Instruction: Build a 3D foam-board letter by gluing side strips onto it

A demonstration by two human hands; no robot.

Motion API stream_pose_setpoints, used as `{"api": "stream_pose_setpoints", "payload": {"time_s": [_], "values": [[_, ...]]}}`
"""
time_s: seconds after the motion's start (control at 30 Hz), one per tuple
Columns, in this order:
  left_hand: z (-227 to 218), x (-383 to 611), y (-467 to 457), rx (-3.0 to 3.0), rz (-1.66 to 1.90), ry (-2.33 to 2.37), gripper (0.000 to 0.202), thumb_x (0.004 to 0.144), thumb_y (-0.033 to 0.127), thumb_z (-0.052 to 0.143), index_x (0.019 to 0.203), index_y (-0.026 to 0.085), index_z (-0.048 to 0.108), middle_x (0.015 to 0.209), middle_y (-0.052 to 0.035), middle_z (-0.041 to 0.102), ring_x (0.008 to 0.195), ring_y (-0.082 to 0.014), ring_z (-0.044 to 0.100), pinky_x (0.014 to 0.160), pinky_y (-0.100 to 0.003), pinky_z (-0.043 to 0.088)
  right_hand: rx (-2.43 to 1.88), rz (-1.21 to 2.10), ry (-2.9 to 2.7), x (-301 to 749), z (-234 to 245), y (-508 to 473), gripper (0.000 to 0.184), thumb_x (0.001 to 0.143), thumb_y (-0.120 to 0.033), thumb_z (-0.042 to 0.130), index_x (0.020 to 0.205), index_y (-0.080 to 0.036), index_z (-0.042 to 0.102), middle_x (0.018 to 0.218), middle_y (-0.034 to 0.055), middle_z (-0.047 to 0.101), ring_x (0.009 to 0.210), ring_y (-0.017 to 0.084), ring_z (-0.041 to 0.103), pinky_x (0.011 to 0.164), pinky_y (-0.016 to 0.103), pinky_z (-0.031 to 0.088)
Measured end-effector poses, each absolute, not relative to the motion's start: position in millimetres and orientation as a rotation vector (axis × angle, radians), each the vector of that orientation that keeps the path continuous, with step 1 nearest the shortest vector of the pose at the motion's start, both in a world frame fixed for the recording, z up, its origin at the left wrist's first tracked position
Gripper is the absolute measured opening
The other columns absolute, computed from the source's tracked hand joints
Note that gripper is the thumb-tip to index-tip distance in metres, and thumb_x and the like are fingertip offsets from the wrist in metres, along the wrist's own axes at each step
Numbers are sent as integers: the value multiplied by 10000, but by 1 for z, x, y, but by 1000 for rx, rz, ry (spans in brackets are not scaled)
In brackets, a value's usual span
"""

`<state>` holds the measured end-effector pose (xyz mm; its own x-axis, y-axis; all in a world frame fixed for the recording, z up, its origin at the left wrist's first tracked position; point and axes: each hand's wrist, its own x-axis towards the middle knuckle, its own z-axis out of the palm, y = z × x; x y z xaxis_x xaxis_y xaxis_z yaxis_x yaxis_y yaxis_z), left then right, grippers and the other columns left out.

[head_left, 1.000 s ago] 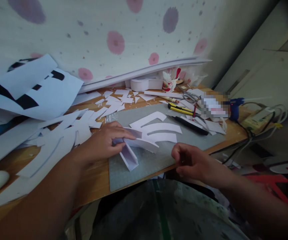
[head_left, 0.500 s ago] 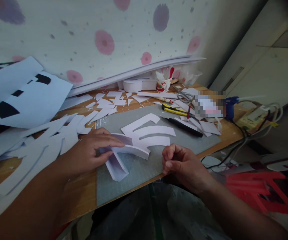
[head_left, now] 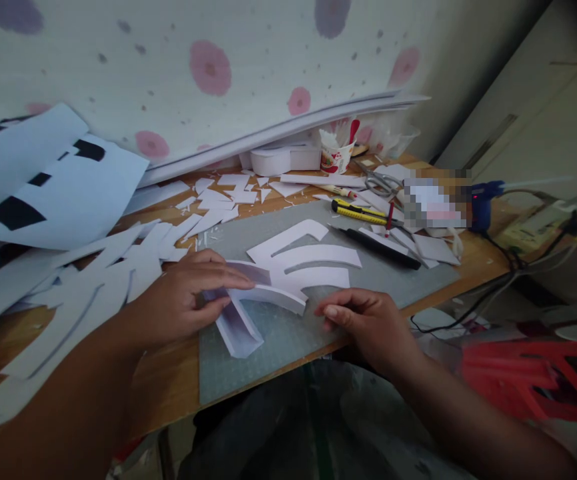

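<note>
My left hand (head_left: 183, 297) presses down on a white foam-board piece (head_left: 248, 310), a curved strip joined to a short upright wall, on the grey cutting mat (head_left: 288, 337). Its fingers wrap the piece's left end. My right hand (head_left: 363, 320) rests on the mat's near edge, just right of the strip's tip, with fingers curled and pinched together; what they hold, if anything, I cannot make out. Flat curved white cut-outs (head_left: 308, 257) lie on the mat beyond the piece.
A yellow utility knife (head_left: 361, 212), a black pen (head_left: 383, 249), scissors (head_left: 381, 181), a paper cup (head_left: 335, 157) and a blue glue gun (head_left: 483, 200) lie at the back right. White offcuts (head_left: 118, 267) litter the wooden table's left. Cables hang off the right edge.
My right hand has moved up from the table edge onto the mat, closer to the strip's tip. The left hand keeps its hold on the piece.
</note>
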<state>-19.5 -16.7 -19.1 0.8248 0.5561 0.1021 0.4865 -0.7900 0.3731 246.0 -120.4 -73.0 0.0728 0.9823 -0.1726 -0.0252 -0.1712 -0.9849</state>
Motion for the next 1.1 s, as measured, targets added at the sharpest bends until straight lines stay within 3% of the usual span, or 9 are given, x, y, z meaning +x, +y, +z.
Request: {"api": "stream_pose_setpoints", "payload": {"time_s": [0.3, 0.37, 0.43, 0.53, 0.87, 1.1], "values": [[-25, -21, -14, 2649, 421, 756, 278, 853, 212, 550, 1094, 288, 667, 1052, 13, 704, 1003, -194, 535, 891, -322, 433, -1340, 993, -1260, 237, -86, -123, 137, 734, -287, 667, 785, -204, 570, 761, 13, 611, 713, 152, 596, 623, 275, 494], [-25, -21, -15, 2648, 423, 758, 281, 851, 210, 549, 1092, 292, 667, 1055, 13, 705, 1010, -193, 538, 895, -318, 432, -1359, 904, -1395, 235, -87, -124, 148, 760, -250, 632, 891, -208, 578, 843, 33, 621, 763, 168, 604, 643, 295, 507], [-24, -21, -16, 2638, 422, 766, 276, 855, 209, 543, 1088, 287, 669, 1058, 9, 705, 1010, -192, 544, 890, -315, 435, -1367, 719, -1598, 232, -85, -123, 401, 748, -204, 644, 1134, -218, 535, 988, 66, 627, 873, 202, 599, 716, 343, 517], [-23, -20, -16, 2629, 420, 764, 270, 859, 211, 537, 1084, 279, 669, 1056, 2, 706, 1001, -192, 552, 882, -323, 436, -1390, 393, -1870, 222, -81, -117, 768, 705, -173, 699, 1380, -227, 337, 1112, 100, 598, 999, 254, 553, 848, 429, 484], [-27, -18, -16, 2613, 492, 739, 274, 839, 195, 535, 1069, 258, 669, 1025, -14, 713, 972, -205, 560, 851, -356, 445, -1564, -165, -2018, 189, -90, -96, 878, 782, -192, 640, 1465, -281, 96, 886, 43, 606, 713, 223, 568, 635, 348, 469], [-26, -17, -17, 2633, 508, 732, 285, 827, 169, 525, 1053, 251, 679, 986, -7, 719, 926, -189, 560, 811, -328, 447, -1601, -283, -1972, 186, -93, -94, 887, 775, -171, 635, 1470, -317, 102, 961, 63, 585, 675, 197, 542, 595, 330, 470]]}}
